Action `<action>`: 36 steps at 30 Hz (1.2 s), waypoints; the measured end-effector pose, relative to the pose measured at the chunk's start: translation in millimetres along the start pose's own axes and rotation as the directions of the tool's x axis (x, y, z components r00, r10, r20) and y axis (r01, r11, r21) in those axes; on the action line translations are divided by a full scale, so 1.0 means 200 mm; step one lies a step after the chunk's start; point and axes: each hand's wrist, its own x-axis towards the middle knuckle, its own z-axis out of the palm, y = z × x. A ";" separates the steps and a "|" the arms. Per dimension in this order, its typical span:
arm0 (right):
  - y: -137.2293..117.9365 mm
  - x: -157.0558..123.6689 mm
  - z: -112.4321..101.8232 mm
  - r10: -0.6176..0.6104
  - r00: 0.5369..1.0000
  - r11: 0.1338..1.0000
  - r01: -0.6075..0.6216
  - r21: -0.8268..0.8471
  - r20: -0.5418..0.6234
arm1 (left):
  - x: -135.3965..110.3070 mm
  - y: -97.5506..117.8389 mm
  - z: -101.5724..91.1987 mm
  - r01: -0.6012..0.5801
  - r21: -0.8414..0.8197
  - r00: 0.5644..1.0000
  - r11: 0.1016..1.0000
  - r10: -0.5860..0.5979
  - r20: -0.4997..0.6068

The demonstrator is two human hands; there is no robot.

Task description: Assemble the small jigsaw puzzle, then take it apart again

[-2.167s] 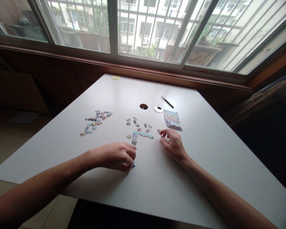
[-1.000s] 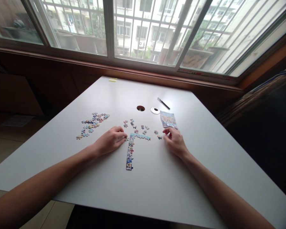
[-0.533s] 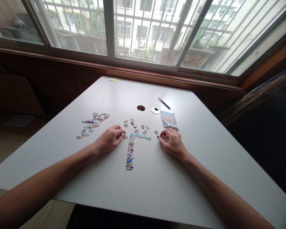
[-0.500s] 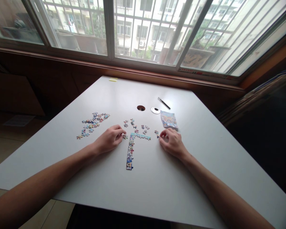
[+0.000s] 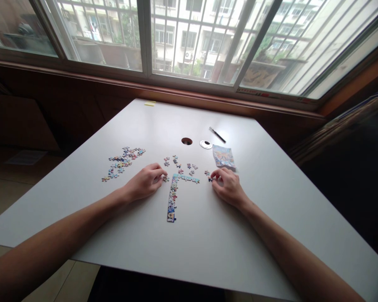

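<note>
An L-shaped strip of joined jigsaw puzzle pieces (image 5: 171, 199) lies on the white table, its short arm running to the right along the top. My left hand (image 5: 149, 179) rests at its upper left, fingers curled and closed on a puzzle piece (image 5: 166, 179) at the fingertips. To the right of the strip, my right hand (image 5: 227, 184) is curled too, thumb and forefinger pinching a small dark puzzle piece (image 5: 210, 179). A loose puzzle piece (image 5: 207, 173) lies just beyond those fingers. Several more loose pieces (image 5: 180, 171) are scattered above the strip.
Farther left is a pile of puzzle pieces (image 5: 122, 161). A printed picture sheet (image 5: 224, 156) lies beyond my right hand, near a pen (image 5: 217, 134), a round cover (image 5: 206, 144) and a cable hole (image 5: 187, 141). Yellow strips (image 5: 150, 103) mark the far table edge (image 5: 192, 110).
The view has shifted very slightly. Both hands stay in nearly the same places, and the puzzle strip and loose pieces look unchanged.
</note>
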 end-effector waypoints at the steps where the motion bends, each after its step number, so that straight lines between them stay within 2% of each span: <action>1: 0.00 0.00 0.00 0.000 1.000 1.000 0.000 0.000 -0.001 | 0.00 0.00 0.00 0.000 0.000 1.000 1.000 0.000 0.001; 11: 0.01 0.00 0.00 -0.030 0.999 0.999 0.031 0.014 -0.021 | 0.00 0.00 0.00 -0.009 0.007 1.000 1.000 0.009 -0.001; 16: 0.00 0.00 -0.01 -0.057 0.998 0.996 0.060 0.073 -0.034 | 0.00 0.00 0.00 -0.003 0.007 1.000 1.000 0.003 0.002; 27: -0.05 0.01 -0.04 -0.030 0.996 0.982 0.046 0.183 -0.088 | 0.01 0.01 0.00 -0.035 0.014 0.999 0.999 0.035 -0.006; 36: 0.00 0.02 0.01 -0.049 0.996 0.994 0.055 0.098 -0.070 | 0.14 0.00 0.02 -0.050 0.097 0.999 0.994 0.051 -0.004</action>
